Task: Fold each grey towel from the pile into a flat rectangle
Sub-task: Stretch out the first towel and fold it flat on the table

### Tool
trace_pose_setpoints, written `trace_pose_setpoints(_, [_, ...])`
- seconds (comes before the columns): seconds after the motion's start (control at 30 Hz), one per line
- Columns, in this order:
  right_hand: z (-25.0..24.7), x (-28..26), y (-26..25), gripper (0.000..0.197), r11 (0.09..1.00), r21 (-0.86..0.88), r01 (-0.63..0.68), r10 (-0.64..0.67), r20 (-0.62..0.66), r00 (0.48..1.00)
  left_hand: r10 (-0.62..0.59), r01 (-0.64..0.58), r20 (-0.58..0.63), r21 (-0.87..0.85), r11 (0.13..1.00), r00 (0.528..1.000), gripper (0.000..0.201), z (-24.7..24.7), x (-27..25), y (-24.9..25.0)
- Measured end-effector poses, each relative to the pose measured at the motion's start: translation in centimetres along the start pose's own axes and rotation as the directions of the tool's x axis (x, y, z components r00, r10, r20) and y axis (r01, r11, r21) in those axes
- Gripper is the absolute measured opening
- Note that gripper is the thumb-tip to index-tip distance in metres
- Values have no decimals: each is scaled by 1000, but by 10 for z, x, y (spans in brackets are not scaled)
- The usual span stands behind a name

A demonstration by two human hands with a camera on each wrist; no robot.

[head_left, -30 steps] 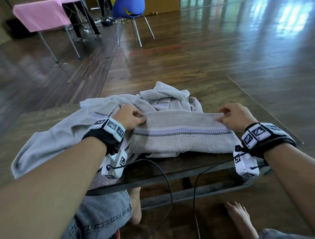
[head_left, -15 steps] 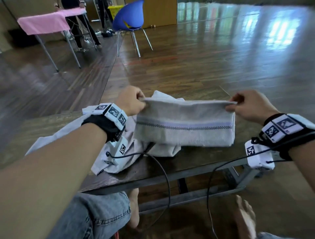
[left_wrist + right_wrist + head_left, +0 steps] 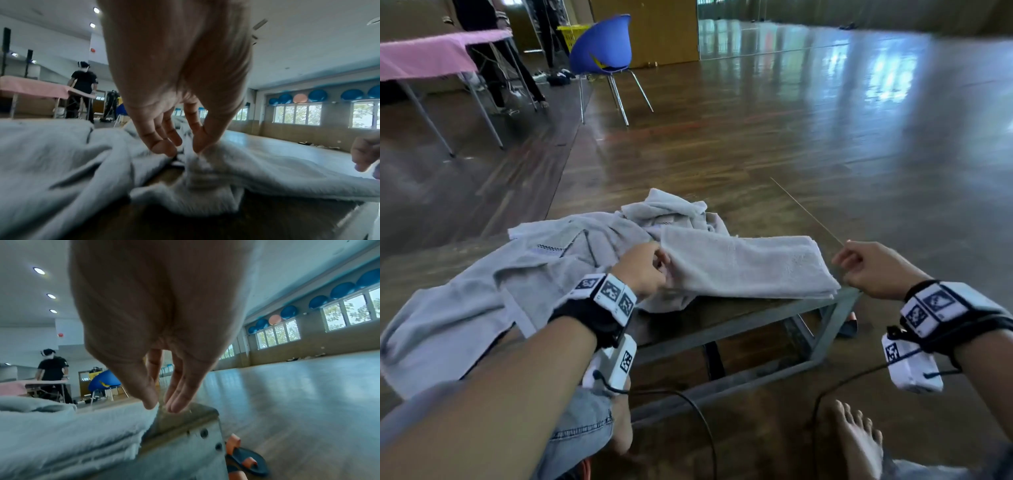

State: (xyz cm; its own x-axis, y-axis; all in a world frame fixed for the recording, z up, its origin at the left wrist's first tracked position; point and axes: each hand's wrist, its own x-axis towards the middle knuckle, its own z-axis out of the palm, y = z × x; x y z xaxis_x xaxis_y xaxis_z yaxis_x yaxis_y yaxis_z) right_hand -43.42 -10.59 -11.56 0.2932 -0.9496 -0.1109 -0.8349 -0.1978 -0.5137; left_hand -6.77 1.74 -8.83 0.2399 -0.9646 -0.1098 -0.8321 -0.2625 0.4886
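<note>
Grey folded towel point(image 3: 750, 265) lay on the table point(image 3: 726, 313); left hand point(image 3: 642, 269) pinched its 9 o'clock end, right hand point(image 3: 873, 267) relaxed, holding nothing

A: Wearables? Each wrist has a black strap point(image 3: 589, 317) with white blocks printed with black square markers point(image 3: 610, 291).
B: Plus a white camera box point(image 3: 912, 365) under each wrist — black cables. Faded blue jeans point(image 3: 580, 430), bare feet point(image 3: 858, 442).

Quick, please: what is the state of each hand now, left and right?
Left hand: pinches the end of the folded towel.
Right hand: open, holds nothing, beside the towel.
</note>
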Motion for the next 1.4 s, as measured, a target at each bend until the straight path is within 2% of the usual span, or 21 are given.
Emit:
trace_pose_setpoints(0.07, [9, -2, 1, 23, 999, -32, -26, 24, -43, 999, -91, 84, -124, -56, 995, 988, 10, 12, -2, 2])
trace_pose_setpoints(0.13, [15, -4, -2, 17, 999, -48, 4, -9, -112, 994, -182, 160, -238, -111, 981, 954, 17, 20, -2, 6])
trace_pose_setpoints(0.23, [24, -11, -9, 19, 991, -68, 117, -123, -94, 988, -316, 299, -128, -138, 944, 940, 40, 27, 1, 14])
trace_pose_setpoints(0.3, [32, -16, -12, 23, 979, -121, 166, -169, -15, 985, -316, 310, -80, -78, 947, 945, 46, 32, 3, 16])
trace_pose_setpoints(0.37, [38, -18, -14, 26, 969, -178, 170, -170, 16, 985, -309, 305, -105, -46, 951, 945, 52, 35, 5, 14])
trace_pose_setpoints(0.53, [40, -18, -10, 23, 989, -137, 48, -48, 4, 999, -301, 295, -218, -58, 954, 929, 46, 38, 3, 2])
trace_pose_setpoints(0.6, [40, -16, -9, 21, 996, -82, 22, -25, -28, 999, -262, 258, -280, -53, 965, 923, 42, 39, 3, -1])
trace_pose_setpoints(0.7, [41, -13, -12, 32, 999, -40, -15, 11, -95, 995, -268, 256, -251, -78, 963, 930, 42, 40, 2, -2])
trace_pose_setpoints(0.83, [39, -15, -17, 9, 997, -31, -71, 67, -111, 992, -295, 267, -285, -131, 955, 912, 42, 39, 4, -4])
trace_pose_setpoints(0.93, [28, -13, -21, 10, 999, -11, -46, 44, -176, 983, -313, 258, -368, -190, 947, 876, 42, 35, 5, -6])
trace_pose_setpoints(1.0, [21, -14, -24, 8, 999, 4, -51, 51, -191, 980, -332, 282, -334, -189, 941, 882, 36, 32, 7, -6])
trace_pose_setpoints(1.07, [19, -17, -25, 7, 990, -90, -108, 102, -66, 993, -379, 352, -205, -158, 923, 902, 27, 30, 6, -2])
trace_pose_setpoints(1.1, [21, -19, -25, 8, 975, -170, -141, 141, -14, 990, -409, 388, -171, -140, 911, 897, 32, 32, 6, -2])
trace_pose_setpoints(1.13, [24, -21, -25, 8, 959, -229, -170, 170, -19, 985, -418, 401, -197, -119, 908, 887, 41, 33, 7, -1])
trace_pose_setpoints(1.17, [28, -20, -27, 7, 954, -243, -176, 163, -71, 984, -385, 373, -278, -97, 923, 880, 45, 35, 8, 2])
trace_pose_setpoints(1.2, [31, -20, -30, 7, 961, -226, -160, 129, -145, 981, -299, 295, -385, -73, 953, 873, 41, 38, 8, 6])
trace_pose_setpoints(1.27, [38, -14, -37, 7, 978, -195, -71, 18, -261, 965, -1, 28, -549, 41, 999, 836, 25, 44, 10, 18])
trace_pose_setpoints(1.33, [47, -8, -47, 11, 981, -188, 57, -106, -263, 959, 277, -190, -509, 216, 958, 815, 22, 51, 17, 29])
trace_pose_setpoints(1.4, [59, 0, -58, 22, 968, -174, 182, -215, -191, 958, 429, -310, -372, 339, 888, 823, 22, 60, 27, 36])
